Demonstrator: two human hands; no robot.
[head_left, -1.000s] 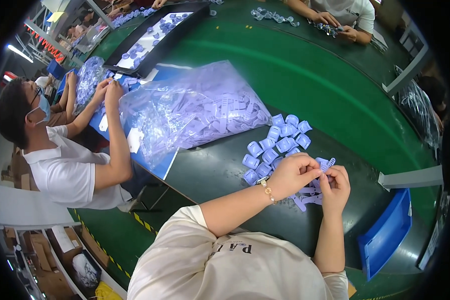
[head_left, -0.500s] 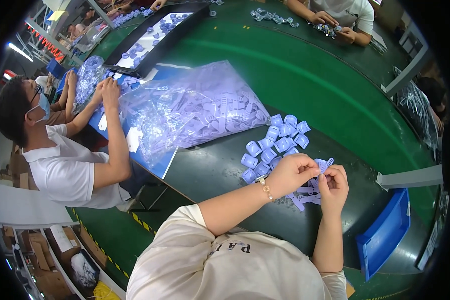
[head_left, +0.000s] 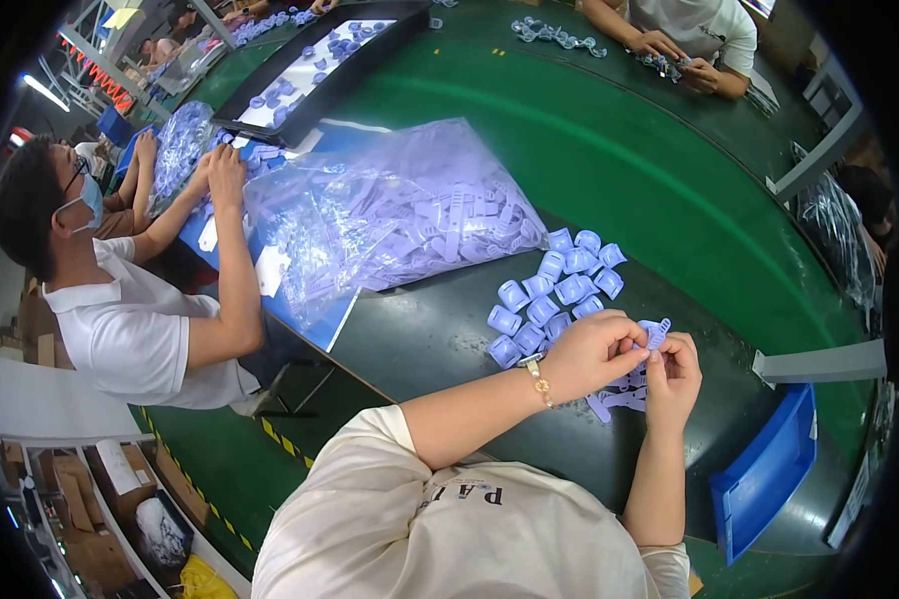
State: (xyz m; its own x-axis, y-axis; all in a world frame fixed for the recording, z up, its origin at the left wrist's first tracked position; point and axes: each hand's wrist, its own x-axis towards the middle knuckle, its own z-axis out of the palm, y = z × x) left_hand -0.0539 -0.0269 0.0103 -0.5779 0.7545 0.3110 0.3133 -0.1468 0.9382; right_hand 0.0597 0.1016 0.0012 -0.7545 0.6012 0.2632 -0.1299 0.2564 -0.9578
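Observation:
In front of me, my left hand [head_left: 591,351] and my right hand [head_left: 676,379] meet, thumbs and fingers closed in a pinch. Between them is a small light-purple slotted strap [head_left: 658,332], its slotted end pointing up. My fingertips cover its lower part, so I cannot tell whether another piece is joined to it. Several similar purple straps [head_left: 624,398] lie on the dark table just beneath my hands. Beyond my left hand spreads a loose pile of curved blue-purple plastic pieces [head_left: 573,290].
A large clear bag of purple straps [head_left: 449,215] lies beyond the pile. An open blue tray [head_left: 764,479] sits to the right near a grey metal post [head_left: 819,361]. A masked co-worker [head_left: 140,319] works at left; another person [head_left: 684,45] sits across the green surface [head_left: 619,150].
The view has shifted slightly. My hands stay together, and the strap between my fingers has tilted a little and shows more of its slotted face.

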